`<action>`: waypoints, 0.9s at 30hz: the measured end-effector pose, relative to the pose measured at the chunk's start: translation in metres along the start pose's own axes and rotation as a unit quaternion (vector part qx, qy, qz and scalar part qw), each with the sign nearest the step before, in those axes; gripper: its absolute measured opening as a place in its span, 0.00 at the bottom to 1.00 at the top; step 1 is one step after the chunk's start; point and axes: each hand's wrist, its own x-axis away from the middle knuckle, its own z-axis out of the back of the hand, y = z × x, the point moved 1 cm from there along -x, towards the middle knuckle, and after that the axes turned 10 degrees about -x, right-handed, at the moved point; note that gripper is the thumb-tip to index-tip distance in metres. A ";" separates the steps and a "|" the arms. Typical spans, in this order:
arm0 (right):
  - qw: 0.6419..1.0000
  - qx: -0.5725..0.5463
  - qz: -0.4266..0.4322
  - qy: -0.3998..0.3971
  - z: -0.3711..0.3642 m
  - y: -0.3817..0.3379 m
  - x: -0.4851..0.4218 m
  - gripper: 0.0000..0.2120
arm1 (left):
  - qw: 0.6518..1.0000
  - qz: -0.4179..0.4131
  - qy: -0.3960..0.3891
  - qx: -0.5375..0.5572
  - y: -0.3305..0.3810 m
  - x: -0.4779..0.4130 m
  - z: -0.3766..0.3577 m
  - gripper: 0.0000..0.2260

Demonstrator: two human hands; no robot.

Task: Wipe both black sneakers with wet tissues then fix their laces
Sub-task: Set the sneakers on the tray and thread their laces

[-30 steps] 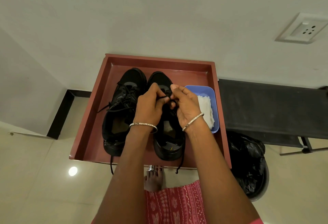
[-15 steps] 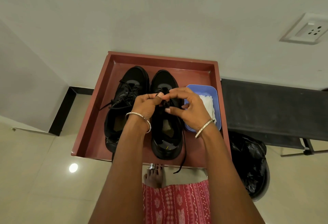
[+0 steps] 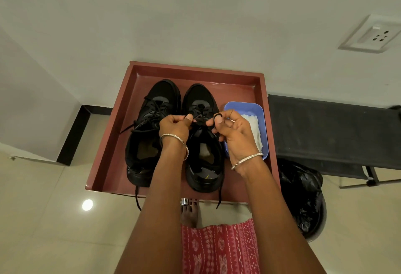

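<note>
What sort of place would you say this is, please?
Probably a room in a home: glossy cream floor tiles, a white wall socket, and a black-lined waste bin beside a dark bench.

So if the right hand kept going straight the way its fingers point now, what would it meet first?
The right hand points left across the right sneaker toward the left hand, so it would likely meet that hand's fingers first; depth between them is unclear.

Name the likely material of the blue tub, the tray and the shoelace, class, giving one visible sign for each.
Blue tub: probably plastic; smooth, evenly coloured, rounded moulded corners.
Tray: perhaps painted wood or plastic; matt reddish-brown, thick straight rim.
Shoelace: woven textile cord; limp, it dangles over the tray's edge.
</note>
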 end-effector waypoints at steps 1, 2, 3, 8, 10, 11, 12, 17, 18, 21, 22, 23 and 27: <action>0.999 -0.012 -0.022 0.020 0.002 0.002 0.001 0.06 | 1.000 -0.017 0.014 -0.016 -0.001 0.000 -0.002 0.04; 0.998 -0.033 -0.046 0.041 0.004 0.004 0.002 0.06 | 0.998 -0.035 0.028 -0.033 -0.002 -0.001 -0.004 0.06; 0.994 -0.061 -0.071 0.061 0.004 0.006 0.004 0.07 | 0.997 -0.051 0.040 -0.049 -0.002 -0.002 -0.005 0.06; 0.985 -0.094 -0.115 0.092 -0.003 0.008 0.013 0.10 | 0.978 -0.141 0.088 -0.129 -0.004 -0.007 -0.009 0.09; 0.984 -0.089 -0.121 0.098 -0.003 0.008 0.013 0.10 | 0.967 -0.162 0.104 -0.166 -0.005 -0.011 -0.010 0.10; 0.984 -0.084 -0.122 0.098 -0.003 0.008 0.013 0.11 | 0.962 -0.170 0.113 -0.182 -0.005 -0.012 -0.010 0.10; 0.985 -0.079 -0.122 0.097 -0.003 0.008 0.014 0.11 | 0.957 -0.177 0.120 -0.195 -0.005 -0.013 -0.011 0.10; 0.989 -0.065 -0.104 0.083 -0.003 0.008 0.018 0.13 | 0.944 -0.194 0.135 -0.228 -0.006 -0.015 -0.012 0.09; 0.990 -0.060 -0.099 0.080 -0.003 0.008 0.018 0.14 | 0.941 -0.197 0.140 -0.236 -0.005 -0.014 -0.013 0.08; 0.993 -0.037 -0.081 0.077 -0.004 0.007 0.018 0.14 | 0.933 -0.195 0.157 -0.259 0.000 -0.007 -0.013 0.08; 0.994 -0.022 -0.070 0.077 -0.004 0.006 0.018 0.13 | 0.932 -0.193 0.159 -0.264 0.000 -0.008 -0.013 0.08; 0.996 -0.007 -0.057 0.075 -0.005 0.005 0.018 0.11 | 0.933 -0.192 0.150 -0.266 0.000 -0.008 -0.013 0.08; 0.996 -0.047 -0.010 0.069 -0.008 0.001 0.017 0.08 | 0.951 -0.209 0.053 -0.222 -0.001 -0.019 -0.007 0.09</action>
